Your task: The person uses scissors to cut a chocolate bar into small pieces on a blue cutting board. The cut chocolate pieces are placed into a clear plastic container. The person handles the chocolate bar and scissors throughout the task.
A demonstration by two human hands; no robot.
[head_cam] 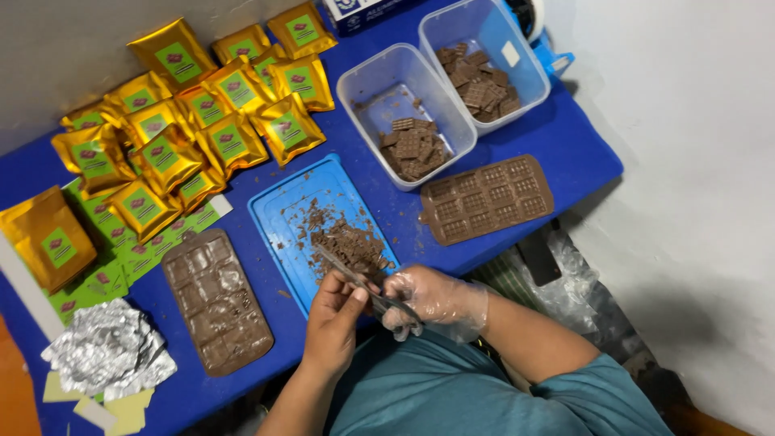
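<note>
Chocolate piece (393,311), thin and brittle, pinched edgewise in the gloved right hand (432,297) at lower centre; bare left hand (335,319) fingers closed on a knife (347,273) trimming it.

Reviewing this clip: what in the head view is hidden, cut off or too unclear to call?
- What the gloved right hand holds: covered by its own fingers.
- The thin blade-like tool in the left hand: too slim to identify; its far end vanishes under the glove.
- Dark box and white-blue object: cut off by the top edge.
- Pouch labels: too small to read.
- Foil stack: individual sheets indistinct.
</note>
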